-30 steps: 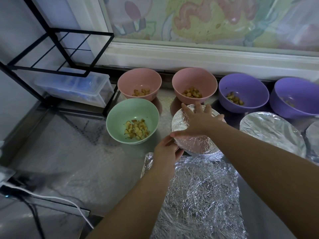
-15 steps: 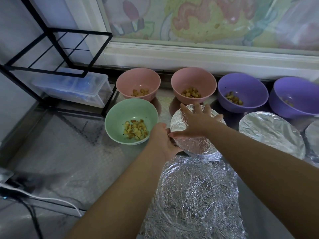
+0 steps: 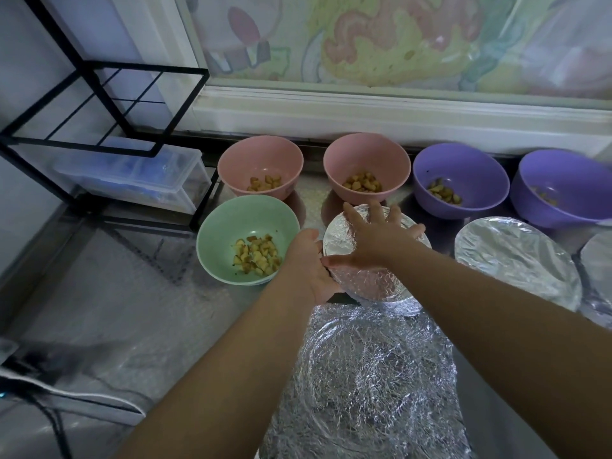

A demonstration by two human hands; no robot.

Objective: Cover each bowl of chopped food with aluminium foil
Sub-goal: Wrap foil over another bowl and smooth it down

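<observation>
A foil-covered bowl (image 3: pixel 371 283) stands in the middle of the counter. My right hand (image 3: pixel 374 236) lies flat on its foil top with fingers spread. My left hand (image 3: pixel 309 260) cups the bowl's left side and presses the foil against the rim. An uncovered green bowl (image 3: pixel 231 220) with chopped food sits just left of it. Behind stand two pink bowls (image 3: pixel 261 160) (image 3: pixel 367 154) and two purple bowls (image 3: pixel 463 164) (image 3: pixel 563 173), all open with chopped food. A crinkled foil sheet (image 3: pixel 371 385) lies in front of me.
Another foil-covered bowl (image 3: pixel 516 256) stands to the right, and a third (image 3: pixel 599 263) shows at the right edge. A black wire rack (image 3: pixel 99 104) with a clear plastic box (image 3: pixel 139 180) fills the back left. A cable (image 3: pixel 66 395) runs along the near-left counter edge.
My left hand has moved up from the bowl's near-left edge along its left side, toward the green bowl. My right hand stays flat on the foil top.
</observation>
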